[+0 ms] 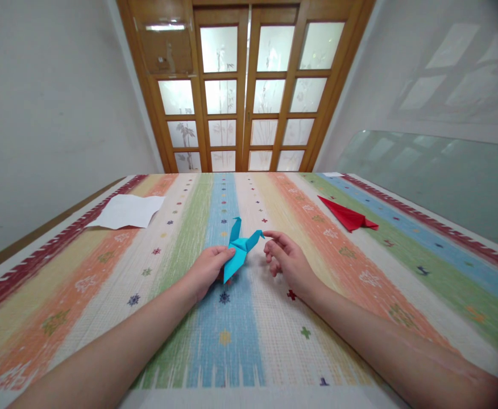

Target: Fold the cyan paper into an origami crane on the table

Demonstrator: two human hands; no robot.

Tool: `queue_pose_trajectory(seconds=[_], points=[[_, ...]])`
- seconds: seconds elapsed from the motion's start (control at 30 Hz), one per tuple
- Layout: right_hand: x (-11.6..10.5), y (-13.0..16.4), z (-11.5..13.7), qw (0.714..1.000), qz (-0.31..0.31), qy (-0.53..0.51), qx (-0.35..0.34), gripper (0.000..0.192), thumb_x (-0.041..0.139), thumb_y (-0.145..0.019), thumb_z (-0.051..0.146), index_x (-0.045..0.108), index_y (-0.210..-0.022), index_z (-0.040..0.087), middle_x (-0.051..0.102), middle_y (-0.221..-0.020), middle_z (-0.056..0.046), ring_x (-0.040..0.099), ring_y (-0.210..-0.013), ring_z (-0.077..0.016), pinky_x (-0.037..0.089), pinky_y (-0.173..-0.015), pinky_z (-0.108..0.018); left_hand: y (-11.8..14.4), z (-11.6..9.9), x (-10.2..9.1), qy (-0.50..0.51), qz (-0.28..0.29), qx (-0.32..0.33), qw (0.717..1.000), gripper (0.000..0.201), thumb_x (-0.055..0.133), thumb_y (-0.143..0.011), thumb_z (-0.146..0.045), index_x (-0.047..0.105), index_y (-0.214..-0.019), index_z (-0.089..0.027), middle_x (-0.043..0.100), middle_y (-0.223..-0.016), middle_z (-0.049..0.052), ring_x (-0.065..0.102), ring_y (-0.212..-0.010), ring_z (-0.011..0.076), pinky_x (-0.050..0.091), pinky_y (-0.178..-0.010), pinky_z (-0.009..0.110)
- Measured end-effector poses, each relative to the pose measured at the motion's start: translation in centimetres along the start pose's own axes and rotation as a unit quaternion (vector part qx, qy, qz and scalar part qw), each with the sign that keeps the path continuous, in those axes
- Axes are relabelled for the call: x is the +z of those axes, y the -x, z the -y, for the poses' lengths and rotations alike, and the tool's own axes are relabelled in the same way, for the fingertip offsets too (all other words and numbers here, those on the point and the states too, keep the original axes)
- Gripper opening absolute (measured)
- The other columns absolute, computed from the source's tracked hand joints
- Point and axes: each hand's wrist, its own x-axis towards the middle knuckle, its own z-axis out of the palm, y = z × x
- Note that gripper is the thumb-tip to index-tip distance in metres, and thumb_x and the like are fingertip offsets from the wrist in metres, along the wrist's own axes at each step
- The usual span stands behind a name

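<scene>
Right now both hands are on the blue paper crane (239,248), out in the middle of the worktop (360,284) with its striped cloth. The left hand (208,267) has its fingers (222,254) closed on the crane's body from the left, thumb and fingertips pinching the fold, so the figure stands up off the cloth with one long point hanging down just beside the palm. The right hand (286,258) sits just to the right of it, forefinger stretched out and touching the tip of the crane's short point, the other fingers curled loosely under (whether the thumb is pressing that tip too, I cannot tell). Between the two sets of fingers the crane's taller point rises upright.

Beyond the right-hand fingers and well off to their right lies a red folded paper (348,216), flat on the cloth with its sharp end aimed back toward the middle. Well beyond the left-hand fingers, off to their left near the cloth's dark red border, rests a white sheet of paper (126,211), lying flat with an uneven edge. Nothing here serves as a container; every piece lies straight on the cloth.
</scene>
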Motion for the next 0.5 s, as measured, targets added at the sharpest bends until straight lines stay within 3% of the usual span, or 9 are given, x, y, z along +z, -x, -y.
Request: queue_pose_trajectory(seconds=[0.2,0.33,0.43,0.5], points=[[0.2,-0.08,-0.61,1.0,0.014,0.024,0.0,0.042,0.074,-0.08,0.046,0.061,-0.113,0.021,0.057,-0.079,0.001,0.056,-0.059,-0.0127,0.046,-0.039,-0.02,-0.16,0.49,0.06,-0.023,0.021,0.01,0.999,0.042,0.07,-0.077,-0.057,0.058,-0.073,-0.017,0.051,-0.057,-0.003,0.044,-0.046,0.0084,0.033,-0.044,0.021],[0.23,0.12,-0.2,0.997,0.021,0.07,0.004,0.029,0.07,-0.083,0.046,0.066,-0.096,0.02,0.057,-0.065,0.003,0.051,-0.047,-0.0098,0.043,-0.039,-0.021,-0.06,0.53,0.24,-0.09,0.056,0.007,0.994,0.046,0.066,-0.078,-0.061,0.058,-0.069,-0.017,0.052,-0.056,-0.001,0.046,-0.046,0.0103,0.033,-0.044,0.023],[0.22,0.28,0.08,0.995,0.008,0.097,0.006,0.026,0.069,-0.084,0.046,0.067,-0.085,0.02,0.057,-0.061,0.003,0.05,-0.044,-0.0094,0.04,-0.039,-0.021,-0.04,0.37,0.23,-0.13,-0.02,0.029,0.991,0.045,0.06,-0.083,-0.063,0.055,-0.072,-0.019,0.051,-0.056,-0.001,0.046,-0.044,0.0117,0.032,-0.043,0.024],[0.21,0.35,0.18,0.995,0.01,0.102,-0.002,0.025,0.069,-0.084,0.044,0.067,-0.083,0.02,0.058,-0.061,0.003,0.05,-0.045,-0.0097,0.041,-0.04,-0.021,-0.06,0.24,0.12,-0.144,-0.096,0.096,0.98,0.038,0.065,-0.082,-0.057,0.056,-0.078,-0.02,0.052,-0.061,-0.002,0.044,-0.047,0.0113,0.032,-0.046,0.023]])
